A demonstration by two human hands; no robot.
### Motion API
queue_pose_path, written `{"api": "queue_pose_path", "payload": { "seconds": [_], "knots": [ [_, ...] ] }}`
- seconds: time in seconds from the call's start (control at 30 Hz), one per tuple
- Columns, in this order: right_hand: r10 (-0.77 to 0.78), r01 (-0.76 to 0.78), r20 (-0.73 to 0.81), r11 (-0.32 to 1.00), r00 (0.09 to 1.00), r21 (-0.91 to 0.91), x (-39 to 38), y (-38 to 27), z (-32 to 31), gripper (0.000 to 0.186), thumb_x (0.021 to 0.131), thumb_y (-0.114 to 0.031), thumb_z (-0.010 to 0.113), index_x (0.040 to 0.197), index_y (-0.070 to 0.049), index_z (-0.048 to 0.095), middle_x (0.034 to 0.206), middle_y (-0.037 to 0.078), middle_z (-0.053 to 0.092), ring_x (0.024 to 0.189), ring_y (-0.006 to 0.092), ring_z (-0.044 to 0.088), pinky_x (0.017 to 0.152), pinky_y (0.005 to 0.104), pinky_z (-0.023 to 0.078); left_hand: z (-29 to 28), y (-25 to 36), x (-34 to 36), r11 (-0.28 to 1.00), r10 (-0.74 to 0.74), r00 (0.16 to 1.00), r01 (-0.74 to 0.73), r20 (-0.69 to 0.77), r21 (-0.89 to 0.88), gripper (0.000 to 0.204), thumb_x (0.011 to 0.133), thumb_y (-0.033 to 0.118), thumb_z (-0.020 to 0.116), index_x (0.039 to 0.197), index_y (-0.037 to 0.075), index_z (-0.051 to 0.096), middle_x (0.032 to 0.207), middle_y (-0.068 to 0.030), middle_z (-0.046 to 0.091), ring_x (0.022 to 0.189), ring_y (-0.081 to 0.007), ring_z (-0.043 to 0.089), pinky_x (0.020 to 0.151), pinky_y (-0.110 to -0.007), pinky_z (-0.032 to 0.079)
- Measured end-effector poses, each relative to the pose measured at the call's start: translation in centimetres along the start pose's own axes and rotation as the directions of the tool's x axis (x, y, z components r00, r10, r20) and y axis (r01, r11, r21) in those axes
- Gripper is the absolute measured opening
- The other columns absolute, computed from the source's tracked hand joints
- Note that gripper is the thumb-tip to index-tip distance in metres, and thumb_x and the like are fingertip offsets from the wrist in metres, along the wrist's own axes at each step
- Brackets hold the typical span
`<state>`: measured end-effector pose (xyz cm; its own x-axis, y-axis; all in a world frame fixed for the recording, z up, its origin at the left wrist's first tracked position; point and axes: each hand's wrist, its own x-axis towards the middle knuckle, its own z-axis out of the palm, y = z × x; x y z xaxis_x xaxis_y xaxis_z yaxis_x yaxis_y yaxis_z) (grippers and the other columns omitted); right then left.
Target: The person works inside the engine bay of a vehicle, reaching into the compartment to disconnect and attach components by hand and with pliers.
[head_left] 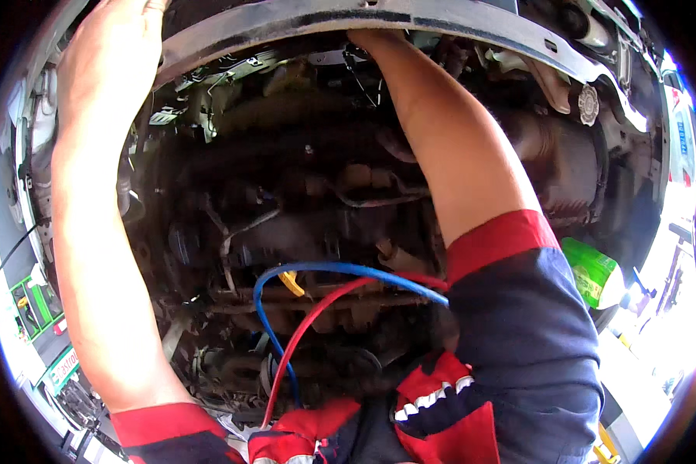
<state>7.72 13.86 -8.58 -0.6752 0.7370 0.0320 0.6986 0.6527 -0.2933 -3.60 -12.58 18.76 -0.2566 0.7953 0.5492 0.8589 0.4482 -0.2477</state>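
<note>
Both my arms stretch forward over a dark, dirty engine bay (286, 155). At the upper left, my left hand (120, 35) is against the left end of a curved grey metal crossbar (286, 25); its fingers run out of the picture's top. My right hand (375, 39) reaches under the middle of that bar, where the bar hides most of it. Thin dark wiring (356, 69) hangs just beside the right wrist. What either hand holds, if anything, does not show.
A blue hose (325, 267) and a red hose (305, 321) arch over the engine near my chest. Behind them is a yellow pull handle (291, 283). A green-labelled container (591, 272) stands right of my right sleeve. Green-framed shelving (37, 305) is at the far left.
</note>
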Motion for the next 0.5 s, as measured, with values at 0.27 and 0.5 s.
{"api": "queue_pose_path", "payload": {
  "seconds": [0.27,0.5],
  "knots": [
    [0.076,-0.083,-0.060,0.988,0.995,-0.133,4.3,3.0,0.2,0.056,0.098,-0.048,0.065,0.134,-0.005,0.063,0.120,0.023,0.070,0.102,0.0399,0.071,0.089,0.0488,0.058,1.4,1.8,-2.2,0.953,-0.051,0.968,-0.027,-0.247,-0.302,0.017,0.096,0.012,0.068,0.090,0.001,0.058,0.079,-0.0128,0.058,0.074,-0.0246,0.059,0.069,-0.038,0.047],
    [0.079,-0.087,-0.051,0.980,0.996,-0.181,4.7,4.5,0.0,0.054,0.097,-0.046,0.065,0.133,-0.006,0.064,0.121,0.022,0.070,0.103,0.0396,0.071,0.089,0.0491,0.058,1.9,2.3,-1.6,0.917,-0.177,0.967,0.093,-0.186,-0.387,0.017,0.096,0.012,0.069,0.089,0.000,0.060,0.075,-0.0103,0.059,0.068,-0.0188,0.056,0.066,-0.035,0.046]
  ]
}}
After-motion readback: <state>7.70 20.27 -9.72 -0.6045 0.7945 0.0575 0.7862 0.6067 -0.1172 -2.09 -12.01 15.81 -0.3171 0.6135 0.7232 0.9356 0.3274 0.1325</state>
